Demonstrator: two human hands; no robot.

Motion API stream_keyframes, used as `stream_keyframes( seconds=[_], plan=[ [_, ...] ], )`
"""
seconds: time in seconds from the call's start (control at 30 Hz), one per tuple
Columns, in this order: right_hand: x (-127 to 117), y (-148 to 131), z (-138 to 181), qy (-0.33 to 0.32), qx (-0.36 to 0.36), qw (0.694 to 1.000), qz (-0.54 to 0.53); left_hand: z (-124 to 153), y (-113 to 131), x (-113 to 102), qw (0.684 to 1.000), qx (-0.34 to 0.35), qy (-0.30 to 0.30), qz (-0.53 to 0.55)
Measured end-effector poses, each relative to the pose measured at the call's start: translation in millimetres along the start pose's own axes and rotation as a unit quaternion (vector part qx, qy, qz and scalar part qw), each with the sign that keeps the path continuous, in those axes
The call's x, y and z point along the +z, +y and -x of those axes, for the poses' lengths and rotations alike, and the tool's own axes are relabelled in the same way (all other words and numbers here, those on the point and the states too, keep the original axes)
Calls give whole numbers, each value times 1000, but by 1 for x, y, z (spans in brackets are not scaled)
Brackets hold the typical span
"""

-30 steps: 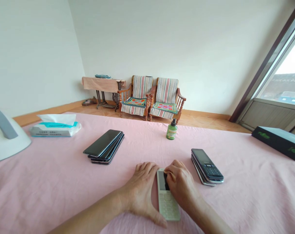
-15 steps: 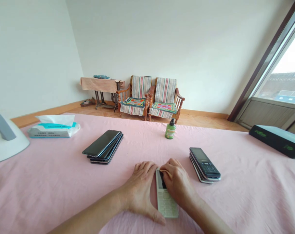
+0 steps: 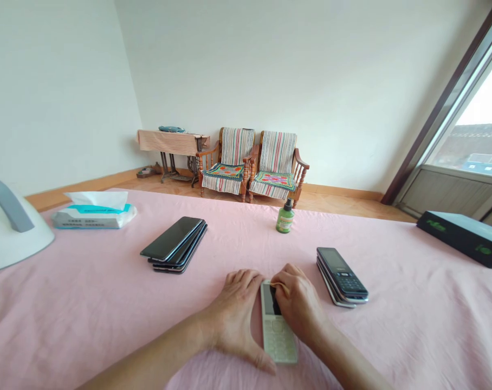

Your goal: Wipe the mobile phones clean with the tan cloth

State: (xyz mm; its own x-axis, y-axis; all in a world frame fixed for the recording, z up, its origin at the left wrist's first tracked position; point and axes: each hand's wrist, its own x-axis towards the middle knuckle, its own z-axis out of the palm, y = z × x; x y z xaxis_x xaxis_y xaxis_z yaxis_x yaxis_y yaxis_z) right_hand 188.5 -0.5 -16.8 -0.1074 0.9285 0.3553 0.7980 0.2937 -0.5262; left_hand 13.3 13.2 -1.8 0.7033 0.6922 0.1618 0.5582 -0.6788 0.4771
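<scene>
A white keypad mobile phone (image 3: pixel 279 340) lies face up on the pink cloth, its screen at the far end. My left hand (image 3: pixel 234 311) rests along its left side, steadying it between the index fingertip at the top corner and the thumb at the bottom corner. Pinched in my right hand (image 3: pixel 300 300) is a small yellowish cloth (image 3: pixel 279 286), pressed on the phone's screen; most of it is hidden by the fingers. To the right lies a stack of keypad phones (image 3: pixel 343 276). A stack of dark smartphones (image 3: pixel 175 241) sits to the left.
A green pump bottle (image 3: pixel 284 218) stands near the far edge of the pink-covered table (image 3: pixel 108 303). Tissues (image 3: pixel 95 211) and a white rounded object with a grey handle (image 3: pixel 14 233) are at left. At far right is a black box (image 3: pixel 457 238). Two armchairs (image 3: pixel 235 157) stand beyond.
My right hand has slid slightly to the right across the screen with the cloth. My left hand and the phone stay in place; the view has shifted a little.
</scene>
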Motion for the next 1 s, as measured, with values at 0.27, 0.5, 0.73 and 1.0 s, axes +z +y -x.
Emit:
stream_keyframes(
  seconds=[0.27,0.5,0.73,1.0],
  plan=[
    [0,1,-2,2,6,1000,-9,-2,0,-1,1000,-1,-5,-5],
    [0,2,-3,-8,2,1000,-16,-1,0,0,1000,-5,-2,-4],
    [0,2,-1,-4,-17,999,-42,0,2,-1,1000,-10,-2,-3],
    [2,5,-3,4,-8,1000,-25,-2,4,-4,1000,-12,-11,-3]
  ],
)
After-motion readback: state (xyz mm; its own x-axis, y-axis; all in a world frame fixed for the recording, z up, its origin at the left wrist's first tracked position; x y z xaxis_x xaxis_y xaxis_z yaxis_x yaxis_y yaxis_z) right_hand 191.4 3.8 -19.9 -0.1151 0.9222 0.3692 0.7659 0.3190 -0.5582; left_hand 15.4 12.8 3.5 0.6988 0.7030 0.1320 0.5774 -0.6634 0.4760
